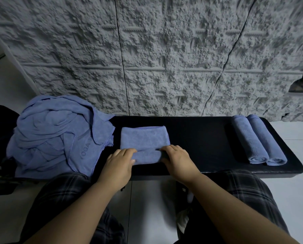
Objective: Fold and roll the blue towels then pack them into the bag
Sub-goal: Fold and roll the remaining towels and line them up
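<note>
Towels: two rolled (259, 140), one half-rolled (144, 138).

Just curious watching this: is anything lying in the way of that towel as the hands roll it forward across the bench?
Nothing visible does. Both hands, left hand and right hand, grip the rolled near edge of the folded towel. Past its far edge is only bare black bench. The towel pile lies left, the two rolled towels far right.

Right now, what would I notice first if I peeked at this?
Two hands, left hand and right hand, rolling a folded blue towel at the middle of a black bench. A heap of loose blue towels sits at its left end, two finished rolls at its right.
</note>
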The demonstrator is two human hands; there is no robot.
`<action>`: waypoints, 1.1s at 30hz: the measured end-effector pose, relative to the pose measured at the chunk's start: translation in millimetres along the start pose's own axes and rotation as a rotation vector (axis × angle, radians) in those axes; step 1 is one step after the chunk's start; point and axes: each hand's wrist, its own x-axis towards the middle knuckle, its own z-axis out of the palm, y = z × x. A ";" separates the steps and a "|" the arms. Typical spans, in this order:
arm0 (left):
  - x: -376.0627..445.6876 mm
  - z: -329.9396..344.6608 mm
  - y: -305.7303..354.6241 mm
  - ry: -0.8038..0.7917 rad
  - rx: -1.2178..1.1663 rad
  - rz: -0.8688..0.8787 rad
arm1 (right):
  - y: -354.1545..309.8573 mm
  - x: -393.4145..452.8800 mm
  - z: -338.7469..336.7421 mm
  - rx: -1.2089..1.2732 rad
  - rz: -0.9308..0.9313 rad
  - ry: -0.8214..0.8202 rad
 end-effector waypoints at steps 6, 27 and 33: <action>-1.8 2.3 4.8 -0.063 0.035 -0.052 | -6.8 -2.9 -10.7 0.193 0.142 -0.117; -5.9 8.7 17.4 0.152 0.155 0.107 | -12.7 -4.2 4.8 -0.035 -0.053 0.249; -2.0 7.1 12.1 0.080 0.077 0.042 | -3.8 -6.2 8.6 -0.076 -0.057 0.113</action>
